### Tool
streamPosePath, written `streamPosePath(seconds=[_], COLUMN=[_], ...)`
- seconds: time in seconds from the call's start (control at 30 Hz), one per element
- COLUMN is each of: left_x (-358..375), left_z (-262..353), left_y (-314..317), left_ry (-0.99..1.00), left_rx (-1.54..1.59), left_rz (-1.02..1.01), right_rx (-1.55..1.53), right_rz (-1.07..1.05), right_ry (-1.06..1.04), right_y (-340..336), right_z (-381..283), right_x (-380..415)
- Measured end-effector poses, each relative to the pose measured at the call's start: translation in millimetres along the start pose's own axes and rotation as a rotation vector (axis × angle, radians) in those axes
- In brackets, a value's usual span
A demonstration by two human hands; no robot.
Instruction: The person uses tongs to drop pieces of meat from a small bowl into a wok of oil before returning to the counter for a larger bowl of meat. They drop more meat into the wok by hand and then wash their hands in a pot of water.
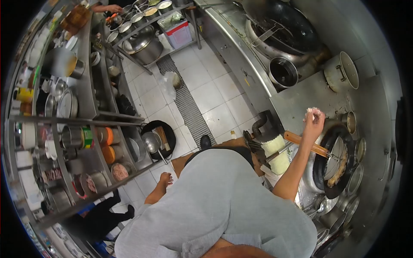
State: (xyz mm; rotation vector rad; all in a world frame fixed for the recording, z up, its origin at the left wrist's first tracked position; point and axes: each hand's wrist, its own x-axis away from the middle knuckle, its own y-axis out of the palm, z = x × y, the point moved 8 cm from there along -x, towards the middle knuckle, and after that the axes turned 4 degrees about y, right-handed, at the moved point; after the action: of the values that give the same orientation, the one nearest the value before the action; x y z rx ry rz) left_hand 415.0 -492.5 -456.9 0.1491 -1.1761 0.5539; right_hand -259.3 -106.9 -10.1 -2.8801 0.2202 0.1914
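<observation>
My right hand (316,119) is raised beside the stove, its fingers closed on pale pink, crumbly-looking stuff that I cannot identify. Below and to its right, a black wok (320,167) holds a round wire strainer (337,157) with browned food (339,172) at its edge. The strainer's wooden handle (316,148) passes under my right forearm. My left hand (165,178) hangs low at my left side, fingers loosely bent and apart, with nothing visible in it. Near it, a metal ladle (152,142) lies over a black pan (173,136) on the floor side.
Shelves (73,118) with pots and tubs line the left. Another person's hand (114,8) shows at the top left, dark-clothed legs (99,215) at the lower left. A large wok (279,26) and a tall pot (342,72) stand at the upper right. A floor grate (185,99) runs ahead.
</observation>
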Motion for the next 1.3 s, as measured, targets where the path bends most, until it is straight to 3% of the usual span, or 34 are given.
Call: streamPosePath(seconds=[0.1, 0.13, 0.37, 0.5, 0.6, 0.67, 0.73, 0.77, 0.9, 1.0, 1.07, 1.17, 1.27, 1.3], left_x=[-58, -41, -148, -121, -98, -95, -93, -89, -108, -121, -135, -172, -118, -116], left_z=[21, 74, 396, 562, 660, 718, 770, 794, 875, 938, 987, 1069, 1185, 1218], left_y=[-45, -50, -37, -6, 3, -4, -1, 5, 21, 50, 76, 115, 164, 182], left_ry=[-0.073, -0.112, 0.457, 0.665, 0.888, 0.941, 0.966, 1.04, 1.055, 1.009, 1.039, 1.079, 1.364, 1.438], left_rx=[0.334, 0.244, 0.214, -0.056, -0.428, -0.49, -0.482, -0.302, -0.159, -0.124, -0.168, -0.211, -0.427, -0.436], left_rz=[-0.073, 0.115, 0.033, 0.083, 0.135, 0.188, 0.209, 0.095, 0.048, -0.04, -0.157, -0.265, -0.272, -0.3], right_rx=[0.059, 0.087, 0.059, -0.026, -0.135, -0.118, -0.08, -0.087, 0.056, 0.03, 0.016, 0.408, 0.626, 0.689], right_rz=[0.011, 0.014, 0.009, 0.004, -0.177, -0.235, -0.319, -0.356, -0.54, -0.573, -0.605, -0.35, -0.235, -0.181], right_ry=[-0.09, -0.096, -0.039, 0.059, -0.029, -0.077, -0.101, -0.088, 0.062, 0.103, -0.046, -0.293, -0.198, -0.23], right_y=[45, 55, 139, 221, 287, 320, 349, 365, 426, 474, 510, 548, 587, 597], right_z=[-33, -31, -21, -11, -55, -76, -102, -108, -111, -75, -33, -18, 13, 50], right_x=[-4, -10, -86, -156, -202, -237, -270, -288, -372, -458, -526, -618, -707, -747])
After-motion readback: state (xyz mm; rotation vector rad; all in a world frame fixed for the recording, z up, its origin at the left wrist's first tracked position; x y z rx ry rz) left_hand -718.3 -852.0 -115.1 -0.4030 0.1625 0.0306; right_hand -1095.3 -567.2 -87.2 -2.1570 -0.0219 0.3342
